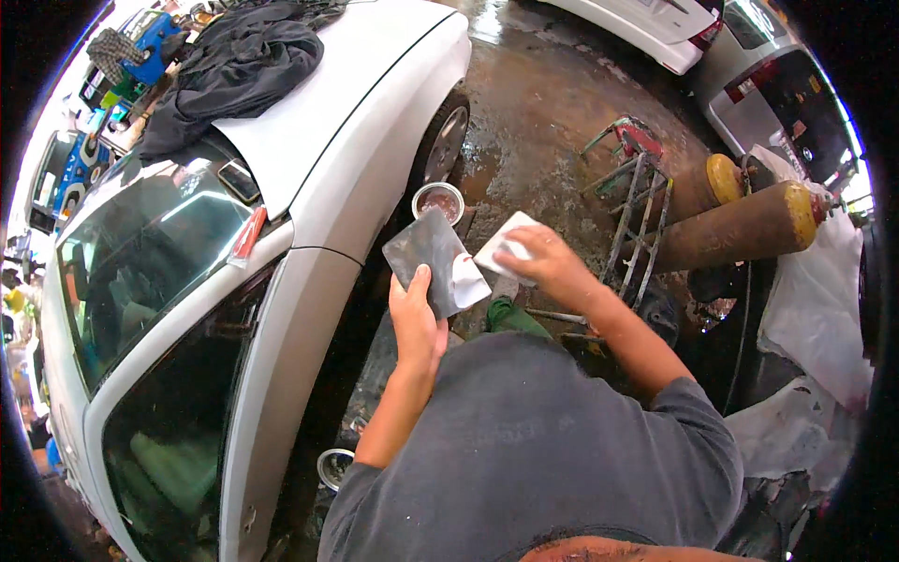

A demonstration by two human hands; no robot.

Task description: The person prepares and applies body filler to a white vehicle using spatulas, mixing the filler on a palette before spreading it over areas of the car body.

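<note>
My left hand (418,314) is closed round the edge of a grey flat rectangular plate (423,255), its thumb lying on top. A smear of white paste (468,281) covers part of the plate's right side. With its fingers wrapped over it, my right hand (551,267) grips a flat white spreader (501,245) close to the plate's right edge; whether the two touch, I cannot tell. Just beyond the plate is an open round can (438,199) with reddish-brown contents, partly hidden by the plate.
A white car (318,206) stands at my left, with a black cloth (234,75), a phone (238,181) and an orange packet (247,236) on it. At right are a metal stepladder (637,215) and gas cylinders (740,229). Another can (334,466) sits at lower left.
</note>
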